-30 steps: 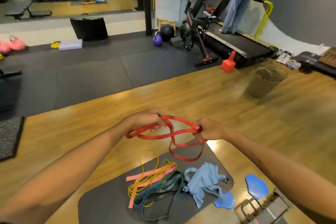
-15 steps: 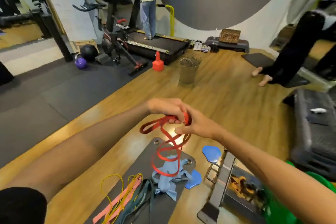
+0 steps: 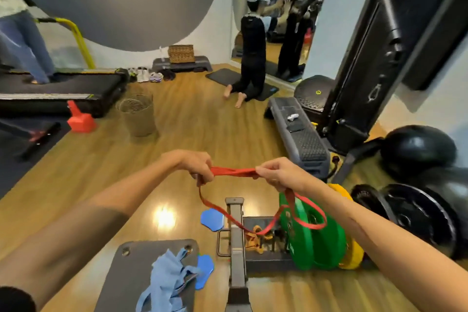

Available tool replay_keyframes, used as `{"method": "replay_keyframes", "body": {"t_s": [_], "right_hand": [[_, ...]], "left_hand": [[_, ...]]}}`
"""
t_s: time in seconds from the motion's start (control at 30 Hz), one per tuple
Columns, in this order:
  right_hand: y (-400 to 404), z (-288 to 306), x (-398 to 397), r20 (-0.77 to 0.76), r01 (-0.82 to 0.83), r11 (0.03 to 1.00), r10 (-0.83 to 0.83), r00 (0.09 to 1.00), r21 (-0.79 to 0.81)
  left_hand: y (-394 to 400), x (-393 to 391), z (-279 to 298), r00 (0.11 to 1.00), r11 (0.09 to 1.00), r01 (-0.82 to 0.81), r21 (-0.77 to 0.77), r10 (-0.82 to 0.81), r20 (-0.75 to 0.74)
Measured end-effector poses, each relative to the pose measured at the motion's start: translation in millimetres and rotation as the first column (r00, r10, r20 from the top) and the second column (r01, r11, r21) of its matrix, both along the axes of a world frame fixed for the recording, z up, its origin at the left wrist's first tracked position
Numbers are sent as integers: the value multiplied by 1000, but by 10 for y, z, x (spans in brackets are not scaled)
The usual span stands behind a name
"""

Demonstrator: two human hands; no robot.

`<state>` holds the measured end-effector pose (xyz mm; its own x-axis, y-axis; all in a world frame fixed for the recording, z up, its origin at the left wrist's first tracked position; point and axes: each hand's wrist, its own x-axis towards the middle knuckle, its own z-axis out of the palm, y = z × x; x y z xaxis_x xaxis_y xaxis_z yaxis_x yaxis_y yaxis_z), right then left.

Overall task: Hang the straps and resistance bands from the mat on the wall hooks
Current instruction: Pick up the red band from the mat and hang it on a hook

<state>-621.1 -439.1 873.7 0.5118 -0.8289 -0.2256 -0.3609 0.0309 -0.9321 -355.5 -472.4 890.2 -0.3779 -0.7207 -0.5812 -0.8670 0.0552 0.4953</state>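
A red resistance band (image 3: 234, 172) stretches between my two hands at chest height over the wooden floor. My left hand (image 3: 197, 166) grips one end with curled fingers. My right hand (image 3: 277, 173) pinches the other end, and loose loops of the band hang down below it over the green plates. The grey mat (image 3: 131, 276) lies at the bottom left, with a light blue strap (image 3: 167, 284) bunched on it. No wall hooks are in view.
A metal rack (image 3: 236, 248) holds green weight plates (image 3: 314, 238) and a yellow one just below my hands. Two blue pads (image 3: 212, 219) lie by the mat. A black step platform (image 3: 301, 139), black plates and balls stand right. A wire bin (image 3: 138, 115), treadmill and kneeling person are farther off.
My view has swung to the right, away from the mat. My hands have drawn apart, pulling the gathered red band into a taut line between them.
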Motion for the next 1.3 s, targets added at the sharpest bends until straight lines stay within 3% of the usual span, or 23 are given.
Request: {"method": "replay_keyframes", "body": {"t_s": [0.07,0.17,0.4,0.63,0.77,0.87,0.97,1.13,1.3], "right_hand": [[-120,-37,-258,14,93,996,-93,996,18],[-250,-51,-607,10,198,980,-198,980,23],[-179,-163,-1363,6,434,901,-434,901,12],[60,-196,-1976,33,507,856,-512,858,106],[68,-55,-2332,322,645,758,-637,701,94],[118,19,-2762,374,739,671,-700,608,54],[254,38,-3263,328,834,551,-788,521,1],[413,2,-4127,76,876,423,-890,450,-233],[478,-5,-4613,83,903,339,-925,371,-264]], "left_hand": [[-261,-148,32,972,1000,16,13,-12,-233],[-653,-406,129,892,998,65,19,-49,-448],[-1204,-1425,247,718,979,190,-70,-187,-670],[-1140,-2870,429,603,890,420,-178,-420,-678],[-1076,-3632,509,576,797,581,-166,-547,-608],[-1071,-4106,580,566,763,632,-135,-573,-593],[-1096,-4561,671,576,774,615,-150,-571,-585],[-1130,-5223,886,583,841,440,-315,-534,-612],[-1126,-5987,981,572,866,346,-362,-500,-650]]}}
